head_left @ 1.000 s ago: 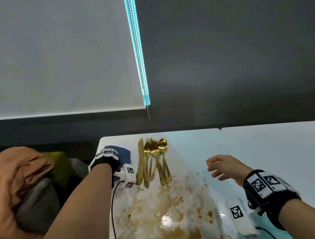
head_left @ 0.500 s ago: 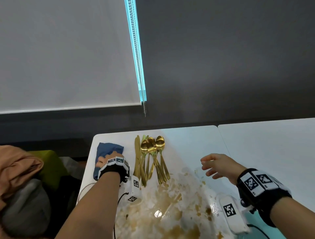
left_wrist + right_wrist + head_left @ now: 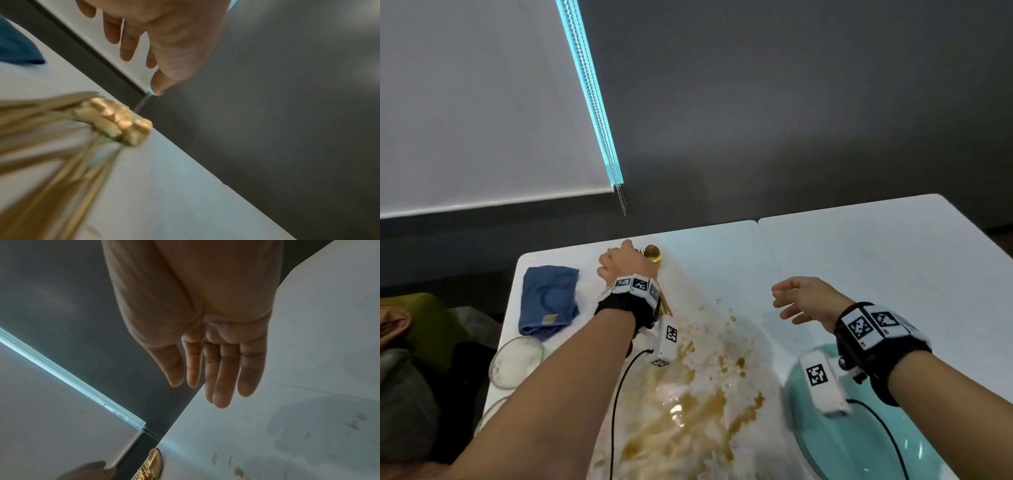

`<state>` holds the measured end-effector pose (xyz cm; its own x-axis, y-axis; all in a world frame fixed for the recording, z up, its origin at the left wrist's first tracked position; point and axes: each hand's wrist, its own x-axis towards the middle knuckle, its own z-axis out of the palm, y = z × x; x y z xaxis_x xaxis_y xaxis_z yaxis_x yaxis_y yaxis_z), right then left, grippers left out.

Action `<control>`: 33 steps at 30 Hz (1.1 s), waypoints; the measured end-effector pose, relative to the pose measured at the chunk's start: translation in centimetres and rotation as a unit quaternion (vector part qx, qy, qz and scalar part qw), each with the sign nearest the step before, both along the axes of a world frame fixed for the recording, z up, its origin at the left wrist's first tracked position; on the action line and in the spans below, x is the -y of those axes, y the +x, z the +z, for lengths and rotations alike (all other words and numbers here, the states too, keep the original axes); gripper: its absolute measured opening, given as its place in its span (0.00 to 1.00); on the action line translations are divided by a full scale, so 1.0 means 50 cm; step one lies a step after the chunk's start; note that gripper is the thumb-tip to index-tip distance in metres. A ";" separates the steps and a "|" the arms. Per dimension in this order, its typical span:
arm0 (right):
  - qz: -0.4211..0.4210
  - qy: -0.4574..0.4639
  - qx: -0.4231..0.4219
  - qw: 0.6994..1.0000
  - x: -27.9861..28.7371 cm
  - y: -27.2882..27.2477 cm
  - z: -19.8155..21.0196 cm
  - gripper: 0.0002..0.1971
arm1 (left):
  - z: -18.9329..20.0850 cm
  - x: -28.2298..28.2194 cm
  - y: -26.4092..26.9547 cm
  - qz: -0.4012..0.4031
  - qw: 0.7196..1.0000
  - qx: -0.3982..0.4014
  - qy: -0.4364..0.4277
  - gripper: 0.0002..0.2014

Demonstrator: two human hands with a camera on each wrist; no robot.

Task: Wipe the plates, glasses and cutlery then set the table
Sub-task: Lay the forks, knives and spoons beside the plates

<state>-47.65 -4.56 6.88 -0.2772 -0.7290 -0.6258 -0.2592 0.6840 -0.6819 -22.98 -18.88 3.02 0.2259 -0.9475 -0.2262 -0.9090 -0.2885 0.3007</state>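
Gold cutlery (image 3: pixel 652 254) lay bunched at the worktop's (image 3: pixel 859 260) far edge under the left hand (image 3: pixel 625 265), fingers loose and gripping nothing. The right hand (image 3: pixel 806 299) hovered, fingers relaxed. A careless sweep could likely push pieces over that edge or into the brown spill (image 3: pixel 688 394).

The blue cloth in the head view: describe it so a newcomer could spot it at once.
Start at the white table and go to its far left corner. There the blue cloth lies folded flat, left of the left hand that reaches over the gold cutlery. It is the only soft, dark blue item; a small tan label sits near its front edge.
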 end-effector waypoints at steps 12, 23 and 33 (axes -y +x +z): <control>-0.036 0.044 -0.104 0.993 -0.246 -0.205 -0.058 0.10 | -0.030 -0.346 -0.276 -0.178 0.952 -0.178 0.176 0.28; -0.078 0.153 -0.196 0.966 -0.416 -0.270 -0.148 0.29 | -0.077 -0.468 -0.336 -0.157 0.952 -0.070 0.253 0.16; -0.158 0.086 -0.078 0.980 -0.446 -0.274 -0.205 0.06 | -0.119 -0.480 -0.336 -0.136 0.935 -0.153 0.290 0.16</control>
